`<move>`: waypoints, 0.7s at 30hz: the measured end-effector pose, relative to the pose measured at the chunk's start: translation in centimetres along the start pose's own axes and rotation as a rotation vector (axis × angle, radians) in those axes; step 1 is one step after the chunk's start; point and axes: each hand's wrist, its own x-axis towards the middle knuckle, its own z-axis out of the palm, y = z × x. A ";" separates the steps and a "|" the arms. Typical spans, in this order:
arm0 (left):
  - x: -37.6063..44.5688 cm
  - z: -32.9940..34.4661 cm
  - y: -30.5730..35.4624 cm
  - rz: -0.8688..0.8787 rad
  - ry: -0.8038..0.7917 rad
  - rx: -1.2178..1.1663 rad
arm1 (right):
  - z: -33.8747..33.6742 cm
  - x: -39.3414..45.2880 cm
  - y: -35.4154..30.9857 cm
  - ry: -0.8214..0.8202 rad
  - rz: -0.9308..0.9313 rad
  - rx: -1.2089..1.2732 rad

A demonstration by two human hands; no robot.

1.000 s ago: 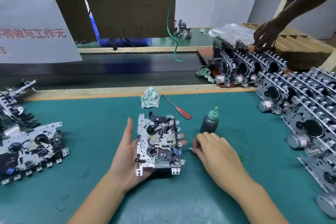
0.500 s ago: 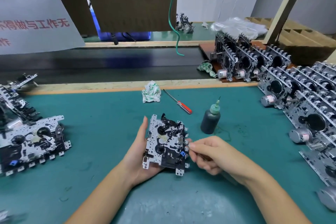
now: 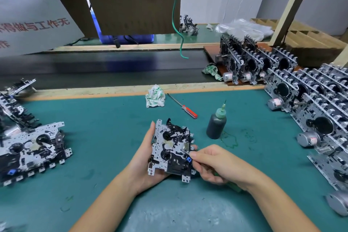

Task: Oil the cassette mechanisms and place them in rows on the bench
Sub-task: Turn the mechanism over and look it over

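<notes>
My left hand (image 3: 146,164) holds a cassette mechanism (image 3: 170,149) from underneath, tilted up over the green bench mat (image 3: 94,128). My right hand (image 3: 216,164) pinches a thin green-handled tool (image 3: 232,186) whose metal tip touches the mechanism's right side near a blue part. A dark oil bottle (image 3: 216,124) with a green nozzle stands upright just behind and to the right. Rows of mechanisms (image 3: 320,118) with motors stand on edge along the right side. A stack of flat mechanisms (image 3: 32,147) lies at the left.
A red-handled screwdriver (image 3: 183,107) and a crumpled cloth (image 3: 155,96) lie near the mat's far edge. A dark conveyor belt (image 3: 103,68) runs behind. More mechanisms (image 3: 252,62) stand on a brown board at the back right. A green cable (image 3: 178,24) hangs down.
My left hand raised and tilted the mechanism. My right hand picked up the thin tool and brought its tip onto the mechanism. Another person's hand at the back right has gone.
</notes>
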 end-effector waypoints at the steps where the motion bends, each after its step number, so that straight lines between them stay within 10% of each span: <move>1: 0.0 0.0 0.0 0.003 0.003 0.000 | 0.0 0.0 0.1 0.002 0.003 -0.005; 21: 0.6 0.4 -0.3 0.037 0.073 -0.035 | -1.0 0.4 -0.5 -0.100 0.057 -0.196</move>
